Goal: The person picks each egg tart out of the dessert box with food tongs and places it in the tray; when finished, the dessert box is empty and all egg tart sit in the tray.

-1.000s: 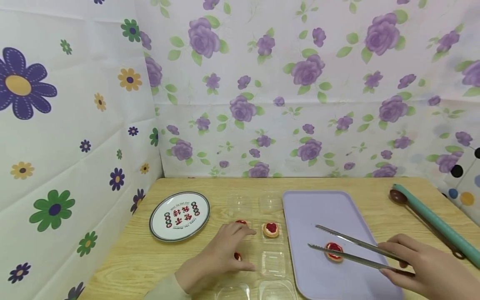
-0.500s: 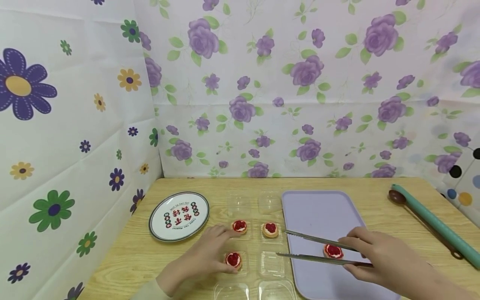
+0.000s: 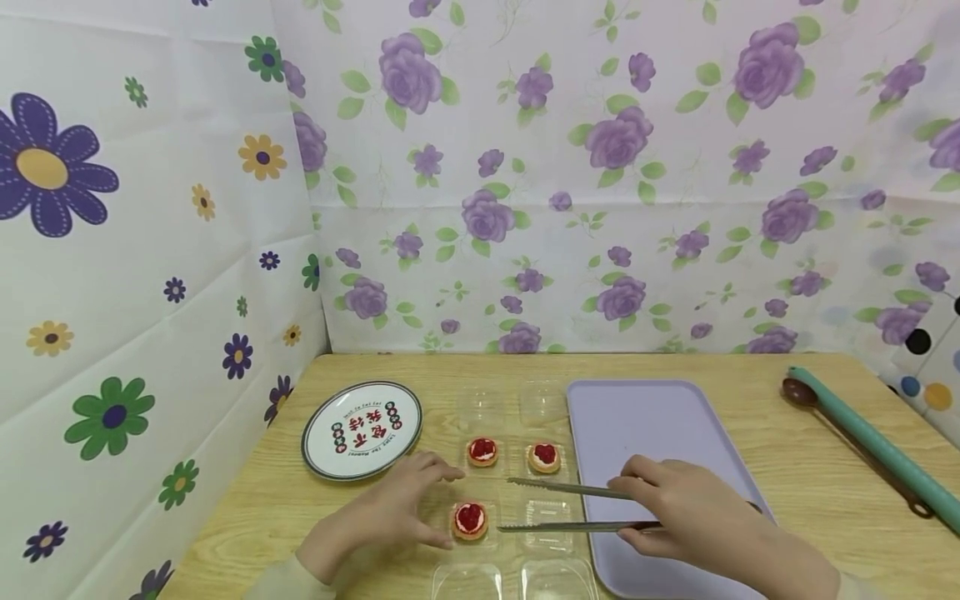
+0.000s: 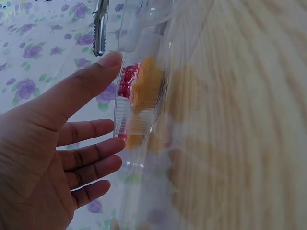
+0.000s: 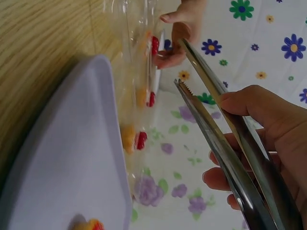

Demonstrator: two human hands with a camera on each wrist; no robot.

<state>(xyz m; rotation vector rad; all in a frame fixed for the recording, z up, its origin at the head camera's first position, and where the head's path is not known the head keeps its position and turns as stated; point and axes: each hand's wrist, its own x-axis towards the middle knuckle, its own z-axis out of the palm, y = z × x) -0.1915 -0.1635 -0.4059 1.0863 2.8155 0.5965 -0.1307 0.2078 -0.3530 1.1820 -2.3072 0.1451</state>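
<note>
My right hand (image 3: 693,508) grips metal tongs (image 3: 562,527), whose two arms stand apart with nothing between the tips. They reach left from over the lilac tray (image 3: 637,417) to above the clear plastic boxes (image 3: 547,537). My left hand (image 3: 390,508), fingers spread, is beside the near-left box, which holds a red-topped tart (image 3: 470,520); in the left wrist view its thumb and fingertips are right at the box's edge. Two more tarts, one left (image 3: 482,451) and one right (image 3: 543,457), sit in the boxes behind. In the right wrist view a tart (image 5: 90,224) lies on the tray.
A white plate (image 3: 362,429) with red lettering stands at the left. Along the right side lie a brown ladle (image 3: 801,392) and a long teal stick (image 3: 877,450). Flower-printed cloth (image 3: 525,167) walls the back and left of the wooden table.
The tongs moved left from over the tray's tart to over the boxes, their tips still apart. My left hand drew back left, uncovering the two left tarts.
</note>
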